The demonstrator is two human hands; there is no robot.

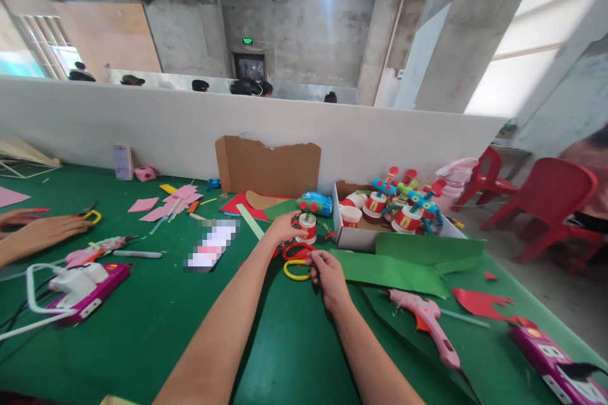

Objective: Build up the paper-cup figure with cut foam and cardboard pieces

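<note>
My left hand point(284, 229) is at a small paper-cup figure point(306, 228), thumb and fingers closed against the cup's left side. This figure has a green head with red dots and green coiled arms. My right hand point(329, 273) pinches a pair of scissors point(297, 276) close to the handles. One handle loop is red, the other yellow, and both point left; the blades are hidden by my fingers. Just right of the figure, a white box point(358, 239) holds several similar cup figures point(407, 218). Green paper point(392, 272) lies beside my right hand.
A pink glue gun point(427, 316) and a purple power strip point(546, 354) lie at right. Another person's hands point(52, 228) are at far left, near other scissors point(92, 216) and a second power strip point(95, 297). Cardboard point(270, 164) leans against the white partition point(166, 130).
</note>
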